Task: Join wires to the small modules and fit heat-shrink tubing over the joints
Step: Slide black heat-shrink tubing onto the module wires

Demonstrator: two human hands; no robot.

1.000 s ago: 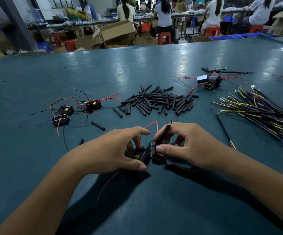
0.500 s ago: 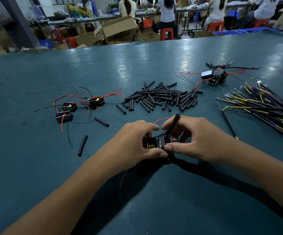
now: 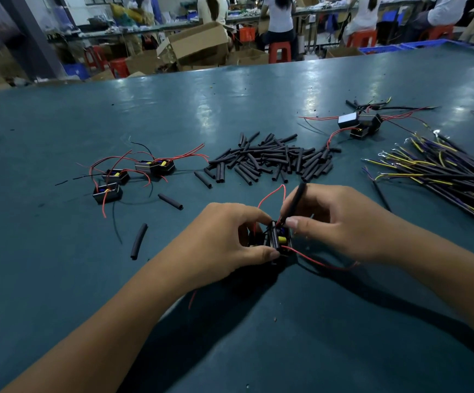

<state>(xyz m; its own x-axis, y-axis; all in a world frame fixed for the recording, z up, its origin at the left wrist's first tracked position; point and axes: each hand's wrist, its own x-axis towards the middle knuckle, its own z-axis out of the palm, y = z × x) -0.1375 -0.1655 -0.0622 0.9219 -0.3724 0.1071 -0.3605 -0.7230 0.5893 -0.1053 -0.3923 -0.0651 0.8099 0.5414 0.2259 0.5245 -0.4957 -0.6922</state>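
Black module [image 3: 279,240] pinched between left hand [image 3: 224,239] and right hand [image 3: 335,222].

My two forearms come into view bare from the bottom edge, no sleeves, no watch or bands on the wrists. My left hand [image 3: 224,239] and right hand [image 3: 340,222] wear no gloves or rings, nails short and unpainted.
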